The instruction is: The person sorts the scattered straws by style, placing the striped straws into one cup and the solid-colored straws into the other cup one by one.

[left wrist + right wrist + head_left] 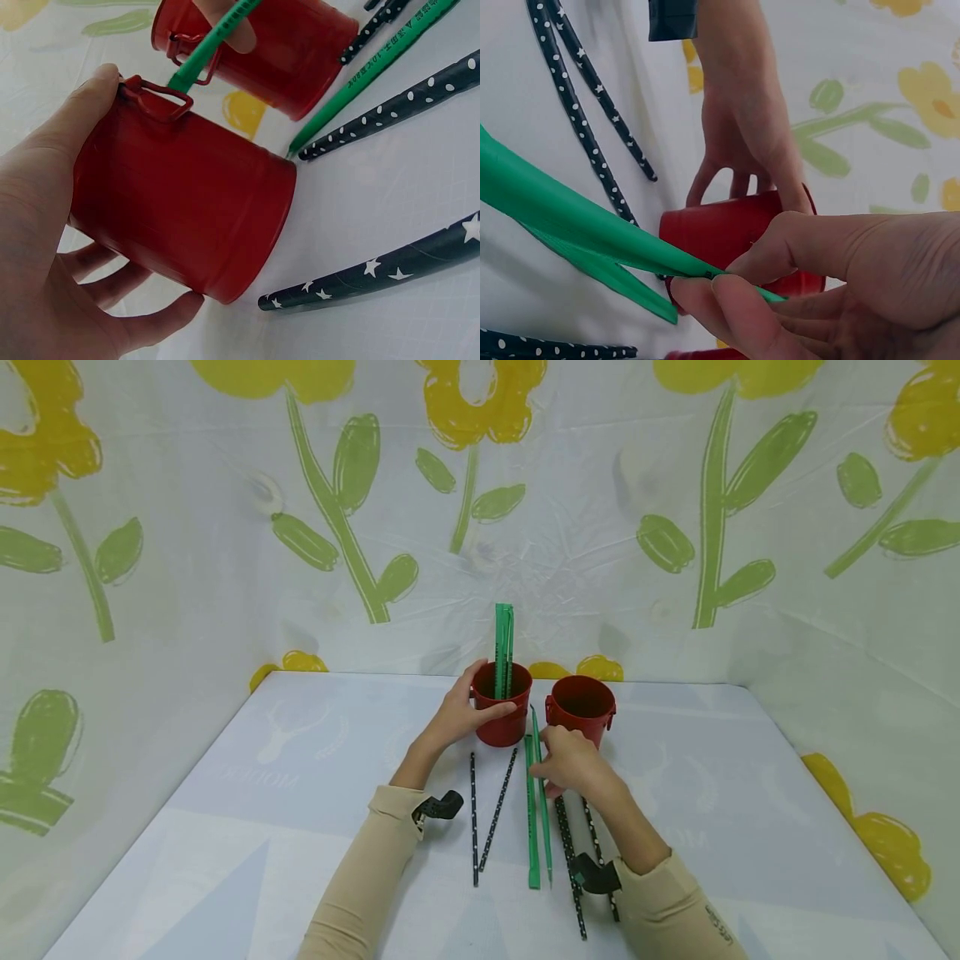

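Observation:
My left hand (467, 710) grips a small red bucket (180, 195), thumb at the rim and fingers round its side. Two green wrapped straws (503, 643) stand upright inside that bucket. With thumb and fingertips my right hand (576, 762) pinches another green wrapped straw (600, 217), whose far end points toward the buckets. A further green straw (532, 827) lies on the table beside it. The second red bucket (581, 700) stands just beyond my right hand; no straw shows above its rim.
Two black straws, one star-patterned (360, 270) and one dotted (397, 105), lie on the table near the left bucket. More black straws (567, 852) lie below my right hand, partly hidden by the wrist camera. A flowered curtain (570, 527) stands behind the table (300, 827).

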{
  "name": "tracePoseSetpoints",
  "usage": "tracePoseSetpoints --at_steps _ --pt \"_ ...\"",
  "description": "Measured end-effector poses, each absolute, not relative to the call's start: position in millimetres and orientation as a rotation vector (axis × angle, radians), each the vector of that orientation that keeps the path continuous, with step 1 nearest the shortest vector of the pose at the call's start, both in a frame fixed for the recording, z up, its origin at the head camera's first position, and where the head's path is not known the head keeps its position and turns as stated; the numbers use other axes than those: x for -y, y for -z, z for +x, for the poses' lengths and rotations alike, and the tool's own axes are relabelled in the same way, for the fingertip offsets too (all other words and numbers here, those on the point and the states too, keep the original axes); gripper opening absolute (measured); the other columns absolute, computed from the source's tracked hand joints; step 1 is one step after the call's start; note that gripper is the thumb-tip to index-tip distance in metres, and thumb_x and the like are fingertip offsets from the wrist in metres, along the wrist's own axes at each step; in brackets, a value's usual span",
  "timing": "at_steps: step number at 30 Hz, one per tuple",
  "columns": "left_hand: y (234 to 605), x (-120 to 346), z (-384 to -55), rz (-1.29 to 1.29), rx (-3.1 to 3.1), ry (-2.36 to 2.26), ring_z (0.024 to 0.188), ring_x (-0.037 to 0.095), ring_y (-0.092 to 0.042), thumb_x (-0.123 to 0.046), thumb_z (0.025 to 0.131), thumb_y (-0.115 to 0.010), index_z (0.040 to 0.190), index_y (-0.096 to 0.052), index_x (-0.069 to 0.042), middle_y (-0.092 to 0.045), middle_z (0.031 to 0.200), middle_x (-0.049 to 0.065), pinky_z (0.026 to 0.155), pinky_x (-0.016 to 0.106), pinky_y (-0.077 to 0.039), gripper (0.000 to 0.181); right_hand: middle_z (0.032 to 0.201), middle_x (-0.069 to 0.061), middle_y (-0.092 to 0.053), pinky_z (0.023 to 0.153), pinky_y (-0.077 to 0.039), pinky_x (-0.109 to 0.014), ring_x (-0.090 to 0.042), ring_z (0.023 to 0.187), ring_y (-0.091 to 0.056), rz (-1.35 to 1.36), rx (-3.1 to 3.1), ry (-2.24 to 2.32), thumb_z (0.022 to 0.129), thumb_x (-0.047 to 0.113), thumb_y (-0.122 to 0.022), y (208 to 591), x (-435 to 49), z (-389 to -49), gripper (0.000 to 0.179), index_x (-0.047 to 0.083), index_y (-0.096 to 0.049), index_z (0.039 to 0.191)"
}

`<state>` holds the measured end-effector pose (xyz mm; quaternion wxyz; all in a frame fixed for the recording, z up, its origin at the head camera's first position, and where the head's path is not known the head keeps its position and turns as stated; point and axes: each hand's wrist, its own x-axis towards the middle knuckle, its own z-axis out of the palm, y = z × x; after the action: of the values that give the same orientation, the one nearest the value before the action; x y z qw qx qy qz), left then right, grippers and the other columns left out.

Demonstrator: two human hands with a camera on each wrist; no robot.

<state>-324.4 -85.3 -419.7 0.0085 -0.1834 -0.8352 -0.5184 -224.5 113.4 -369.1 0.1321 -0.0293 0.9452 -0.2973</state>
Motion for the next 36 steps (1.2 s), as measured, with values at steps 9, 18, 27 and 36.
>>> tracePoseSetpoints --at_steps 9,18,27,36 --pt "420.1 85.8 -324.7 -0.560 2.617 1.608 0.139 0.022 -0.041 -0.054 0.081 -0.074 0.156 -0.020 -0.027 -0.039 0.153 -0.002 0.110 0.052 -0.043 0.096 0.081 -0.008 -0.067 0.069 -0.061 -0.031 -0.013 0.056 -0.068 -0.112 -2.774 0.910 0.084 0.015 -0.076 365.4 -116.5 -223.0 0.058 0.003 -0.052 0.135" --pt "419.5 86.2 -323.3 -0.574 2.608 1.619 0.138 0.022 -0.042 -0.054 0.080 -0.074 0.155 -0.021 -0.032 -0.041 0.151 -0.002 0.109 0.051 -0.043 0.094 0.090 -0.012 -0.068 0.062 -0.060 -0.026 -0.015 0.058 -0.069 -0.164 -2.829 0.992 0.085 0.013 -0.074 365.1 -118.9 -225.0 0.054 0.002 -0.052 0.133" --pt "419.2 85.7 -323.6 -0.570 2.604 1.619 0.137 0.022 -0.042 -0.053 0.081 -0.074 0.155 -0.022 -0.030 -0.041 0.151 -0.002 0.108 0.051 -0.044 0.094 0.088 -0.009 -0.068 0.066 -0.060 -0.028 -0.015 0.057 -0.065 -0.196 -2.876 1.112 0.086 0.013 -0.070 362.4 -120.4 -225.4 0.055 0.003 -0.049 0.135" --pt "421.3 85.1 -324.8 -0.578 2.599 1.627 0.137 0.020 -0.042 -0.053 0.081 -0.075 0.155 -0.021 -0.027 -0.042 0.150 -0.004 0.109 0.050 -0.044 0.095 0.098 -0.014 -0.072 0.064 -0.060 -0.027 -0.018 0.064 -0.070 -0.238 -2.937 1.234 0.088 0.014 -0.069 362.5 -121.3 -226.6 0.042 0.004 -0.054 0.126"
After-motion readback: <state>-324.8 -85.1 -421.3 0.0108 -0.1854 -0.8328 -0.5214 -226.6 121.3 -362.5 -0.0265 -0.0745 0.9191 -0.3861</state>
